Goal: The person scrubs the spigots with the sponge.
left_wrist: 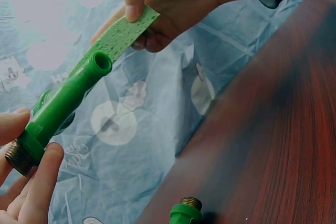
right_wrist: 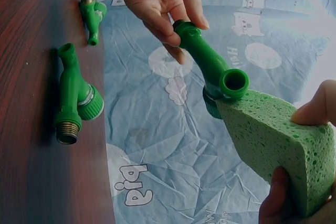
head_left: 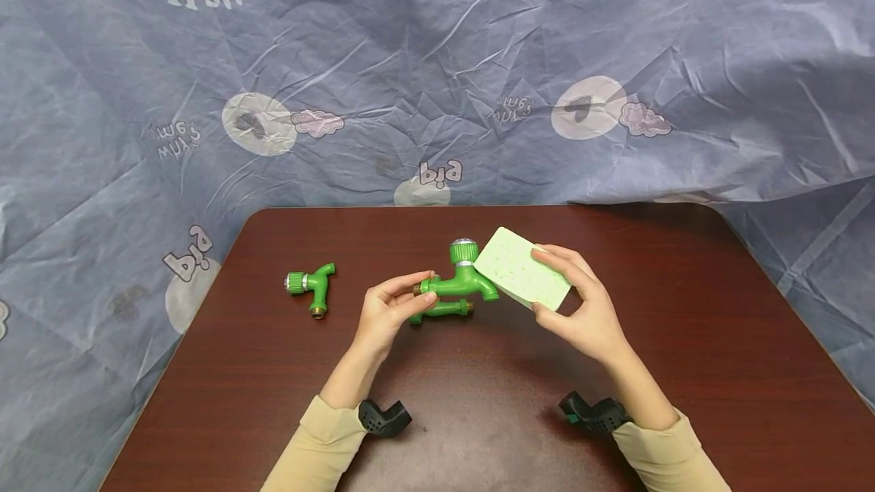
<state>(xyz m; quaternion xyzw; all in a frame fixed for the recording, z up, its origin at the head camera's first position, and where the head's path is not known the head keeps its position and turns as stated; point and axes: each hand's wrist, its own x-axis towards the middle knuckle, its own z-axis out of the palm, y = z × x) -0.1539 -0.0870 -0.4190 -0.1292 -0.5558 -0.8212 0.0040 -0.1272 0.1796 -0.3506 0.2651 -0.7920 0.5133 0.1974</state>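
A green faucet (head_left: 465,279) with a ribbed knob is held above the table by my left hand (head_left: 390,310). Thumb and fingers pinch it near its brass threaded end (left_wrist: 21,157). My right hand (head_left: 581,310) grips a light green sponge (head_left: 522,268) by its edges. One end of the sponge meets the faucet beside the spout, as the right wrist view shows at the spout mouth (right_wrist: 234,81). Below the held faucet, a second green faucet (head_left: 444,309) lies on the table, partly hidden in the head view by the first.
A third green faucet (head_left: 318,283) lies on the left of the dark red-brown table (head_left: 273,401). Behind the table hangs a grey-blue printed cloth (head_left: 383,74). Black cameras are strapped to both wrists over cream sleeves (head_left: 314,439).
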